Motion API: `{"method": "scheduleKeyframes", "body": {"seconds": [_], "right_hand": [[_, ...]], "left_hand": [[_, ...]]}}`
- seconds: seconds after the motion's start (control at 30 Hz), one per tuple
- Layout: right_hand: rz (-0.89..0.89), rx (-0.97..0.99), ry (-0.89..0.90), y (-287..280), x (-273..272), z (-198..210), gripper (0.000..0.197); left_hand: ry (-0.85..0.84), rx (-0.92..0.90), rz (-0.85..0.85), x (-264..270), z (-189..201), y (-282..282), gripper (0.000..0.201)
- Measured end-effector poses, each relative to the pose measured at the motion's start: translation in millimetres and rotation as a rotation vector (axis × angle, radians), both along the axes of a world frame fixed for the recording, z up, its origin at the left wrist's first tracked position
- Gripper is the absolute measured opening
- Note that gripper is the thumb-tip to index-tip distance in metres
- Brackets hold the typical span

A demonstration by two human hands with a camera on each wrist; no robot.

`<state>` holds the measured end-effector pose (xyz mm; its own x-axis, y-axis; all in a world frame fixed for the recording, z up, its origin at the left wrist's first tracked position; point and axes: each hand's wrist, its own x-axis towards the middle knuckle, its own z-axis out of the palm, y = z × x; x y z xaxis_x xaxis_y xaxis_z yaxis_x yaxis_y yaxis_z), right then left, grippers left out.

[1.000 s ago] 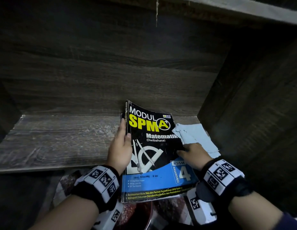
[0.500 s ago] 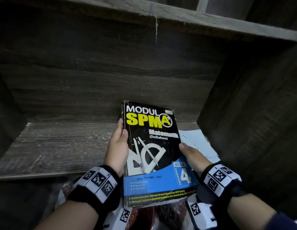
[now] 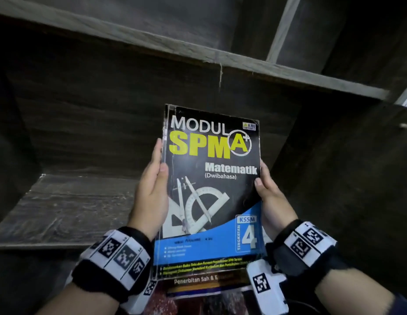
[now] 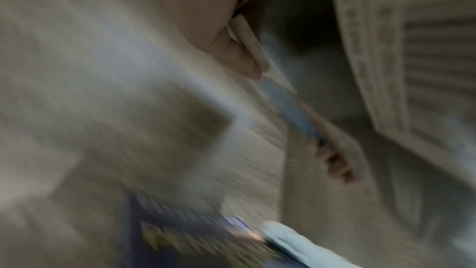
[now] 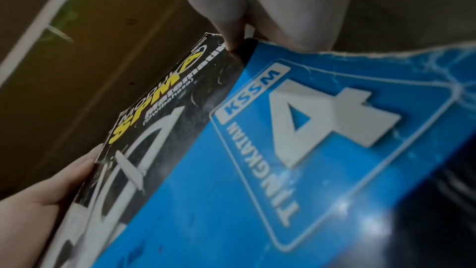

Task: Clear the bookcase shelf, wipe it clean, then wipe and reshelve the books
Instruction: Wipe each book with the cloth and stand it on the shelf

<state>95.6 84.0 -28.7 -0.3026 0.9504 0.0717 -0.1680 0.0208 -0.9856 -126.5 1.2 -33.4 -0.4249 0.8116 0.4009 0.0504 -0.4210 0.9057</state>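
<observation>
Both hands on the maths workbook (image 3: pixel 211 189), held up in front of the dark wooden shelf (image 3: pixel 68 208), cover facing the head camera. Left hand (image 3: pixel 152 192) grips the spine edge, thumb on the cover, fingers behind. Right hand (image 3: pixel 271 198) grips the opposite edge the same way, thumb tip on the cover. Book is off the shelf board. Another book (image 3: pixel 198 285) lies below it. Left wrist view too blurred to use.
</observation>
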Motion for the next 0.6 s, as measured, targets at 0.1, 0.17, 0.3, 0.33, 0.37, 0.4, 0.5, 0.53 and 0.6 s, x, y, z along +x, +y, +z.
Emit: {"method": "scheduleKeyframes", "body": {"seconds": [0.1,0.17,0.3,0.33,0.37,0.4,0.5,0.53,0.6], "right_hand": [[0.027,0.041,0.035,7.9,-29.9,19.2,0.05],[0.063,0.07,0.056,12.8,-57.6,26.7,0.05],[0.177,0.045,0.146,23.6,-120.9,30.0,0.049],[0.204,0.03,0.164,25.1,-139.2,30.1,0.049],[0.224,0.014,0.179,26.7,-158.1,29.6,0.049],[0.243,0.001,0.196,26.6,-176.5,30.2,0.049],[0.309,-0.052,0.249,26.3,-235.8,30.5,0.051],[0.328,-0.08,0.272,24.9,-256.0,30.0,0.052],[0.377,-0.1,0.31,21.3,-294.5,28.9,0.053]], "left_hand": [[0.102,0.084,0.135,-21.9,9.1,-3.4,0.047],[0.162,0.12,0.242,-41.9,11.3,-9.8,0.048],[0.269,0.12,0.455,-79.5,12.9,-30.6,0.05],[0.288,0.119,0.496,-87.7,13.0,-37.4,0.05],[0.306,0.124,0.541,-96.7,12.3,-43.5,0.051],[0.331,0.137,0.591,-105.4,11.6,-49.7,0.051],[0.418,0.182,0.747,-135.6,5.7,-66.0,0.052],[0.439,0.178,0.787,-144.9,3.8,-71.1,0.052],[0.482,0.165,0.865,-162.4,-1.7,-79.9,0.052]]}}
